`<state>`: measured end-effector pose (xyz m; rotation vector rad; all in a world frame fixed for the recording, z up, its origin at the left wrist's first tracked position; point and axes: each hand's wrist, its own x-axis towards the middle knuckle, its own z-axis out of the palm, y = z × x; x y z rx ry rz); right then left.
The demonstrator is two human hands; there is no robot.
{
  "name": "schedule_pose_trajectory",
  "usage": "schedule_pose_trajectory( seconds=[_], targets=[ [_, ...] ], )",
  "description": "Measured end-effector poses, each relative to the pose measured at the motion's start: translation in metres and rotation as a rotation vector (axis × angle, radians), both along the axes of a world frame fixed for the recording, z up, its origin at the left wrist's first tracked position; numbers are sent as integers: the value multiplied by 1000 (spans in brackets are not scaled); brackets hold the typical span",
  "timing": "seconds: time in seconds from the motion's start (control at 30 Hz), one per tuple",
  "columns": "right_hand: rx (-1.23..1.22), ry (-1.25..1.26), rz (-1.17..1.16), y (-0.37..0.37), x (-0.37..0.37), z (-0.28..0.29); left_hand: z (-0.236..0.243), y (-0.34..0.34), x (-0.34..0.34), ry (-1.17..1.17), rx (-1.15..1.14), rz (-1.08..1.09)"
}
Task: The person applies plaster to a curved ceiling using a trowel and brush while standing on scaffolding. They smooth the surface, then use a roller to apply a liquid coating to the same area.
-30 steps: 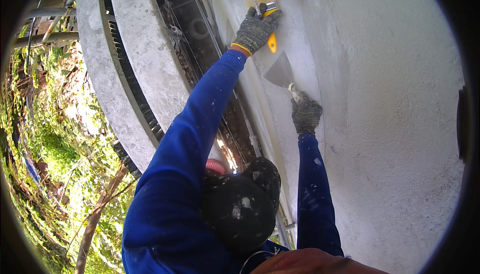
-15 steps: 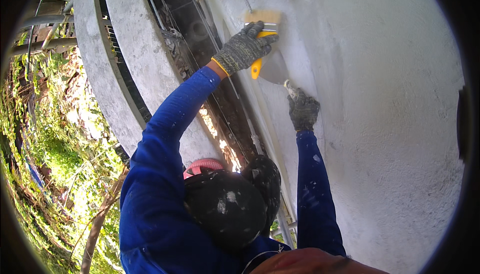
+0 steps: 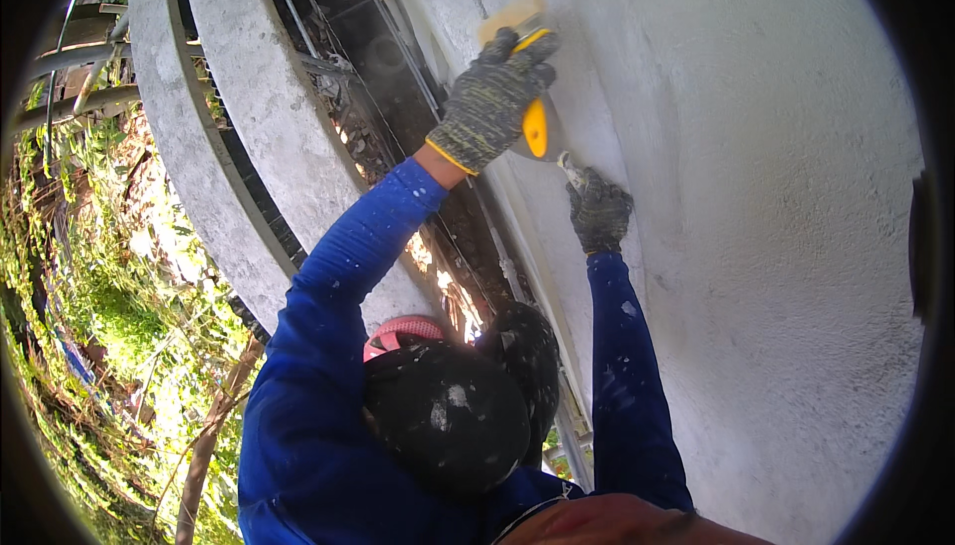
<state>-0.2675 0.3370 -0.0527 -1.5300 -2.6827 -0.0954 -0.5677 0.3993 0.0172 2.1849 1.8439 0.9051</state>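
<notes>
My left hand, in a dark grey knitted glove with a yellow cuff, is closed round a wide flat paintbrush with a yellow handle. The brush's pale bristles are smeared by motion and lie up against or close to the grey plastered wall. Below it, my right hand, gloved alike, grips a scraper by its whitish, spattered handle. The scraper's broad thin blade is mostly hidden behind the brush handle and my left hand.
Two long concrete beams run down the left, with a dark gap and thin pipes between them and the wall. Greenery lies far below at the left. My knees in black trousers and a pink shoe show beneath.
The brush has tilted, its bristles going up and slightly left and its handle end swinging right, over the scraper blade. My right hand has barely moved.
</notes>
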Motion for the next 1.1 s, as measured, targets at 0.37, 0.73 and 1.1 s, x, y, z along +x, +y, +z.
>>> schedule_pose_trajectory(
  seconds=[0.37,0.73,1.1],
  targets=[
    [65,36,26,-3,-1,-4,-32,175,-13,-271,-4,583],
    [29,45,-17,-2,-4,-2,-24,87,2,-574,238,116],
    [-314,96,-99,-61,5,6,-36,24,4,-263,295,-345]
  ],
)
